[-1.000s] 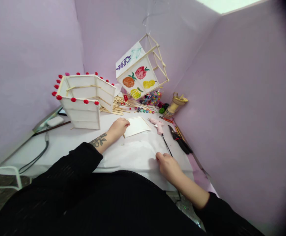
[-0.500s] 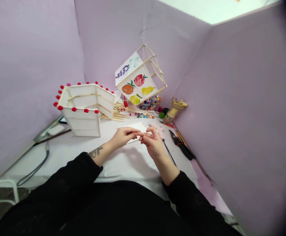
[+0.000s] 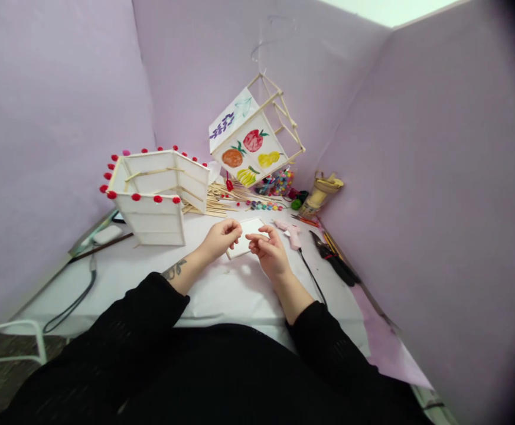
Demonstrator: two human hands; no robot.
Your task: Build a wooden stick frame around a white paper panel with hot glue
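Observation:
My left hand (image 3: 224,236) is closed in a pinch above the left edge of a small white panel (image 3: 249,227) with a thin stick frame. Whatever its fingertips hold, if anything, is too small to make out. A short gap away, my right hand (image 3: 268,250) has its fingers apart and slightly curled over the panel's right side, with nothing visible in them. Just right of that hand lies a pink glue gun (image 3: 291,232), its black cord running toward the table's front. Both hands partly hide the panel.
A white panelled frame (image 3: 157,221) with red pompoms stands left. Above the back hangs a fruit-painted lantern (image 3: 248,147). Wooden sticks (image 3: 215,200), coloured beads (image 3: 264,206), pruning shears (image 3: 335,260) and a bamboo holder (image 3: 319,195) lie along the back and right, beside the lilac walls.
My hands, whose fingertips met half a second ago, have drawn apart. The right fingers have spread, and the glue gun shows more fully. The view has shifted slightly.

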